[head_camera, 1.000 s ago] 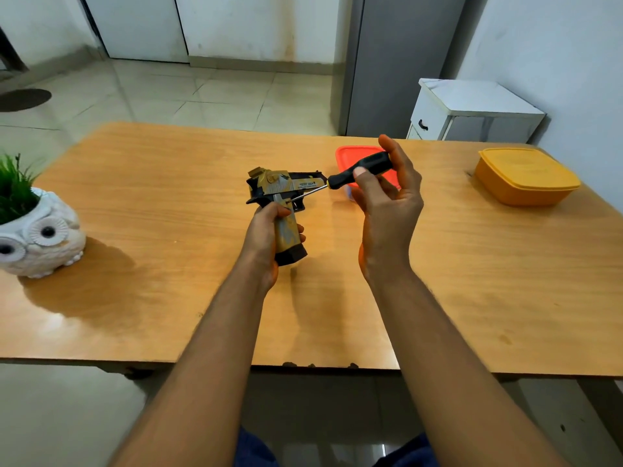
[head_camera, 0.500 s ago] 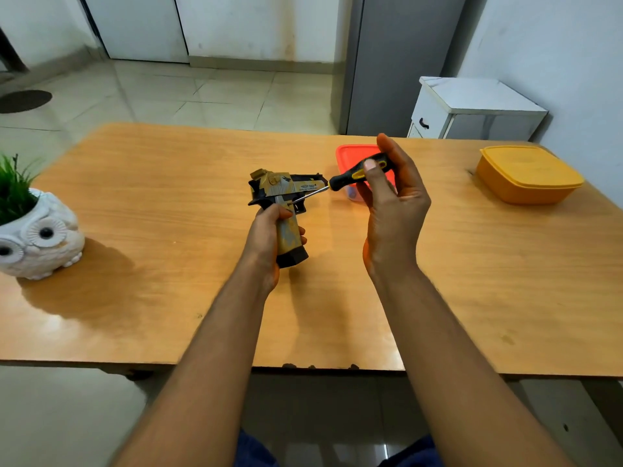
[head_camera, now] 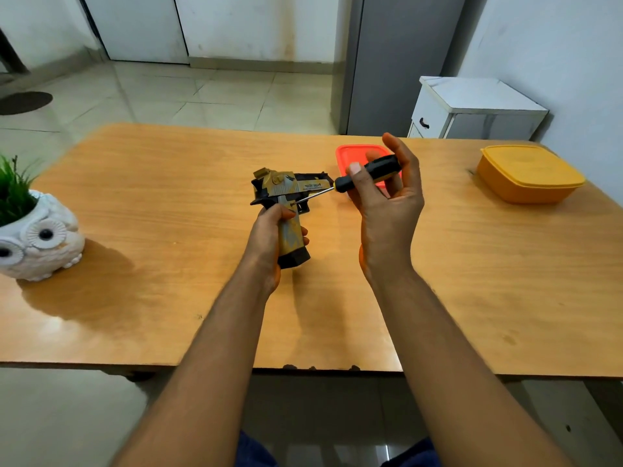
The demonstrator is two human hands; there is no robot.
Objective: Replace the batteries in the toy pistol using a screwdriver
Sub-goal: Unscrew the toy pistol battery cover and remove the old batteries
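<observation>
My left hand [head_camera: 269, 230] gripped the toy pistol [head_camera: 286, 197] by its grip above the tabletop [head_camera: 168, 230]; it looked worn, gold and black. My right hand [head_camera: 384, 197] pinched the black-handled screwdriver [head_camera: 364, 175], tip against the pistol's side

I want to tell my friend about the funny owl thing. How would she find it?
Start at the wooden table and go to its left edge, far from both hands. The owl pot sits there, white with big round eyes and green grass growing from its top. The other containers are plain lidded boxes, one red, one orange-yellow.
</observation>
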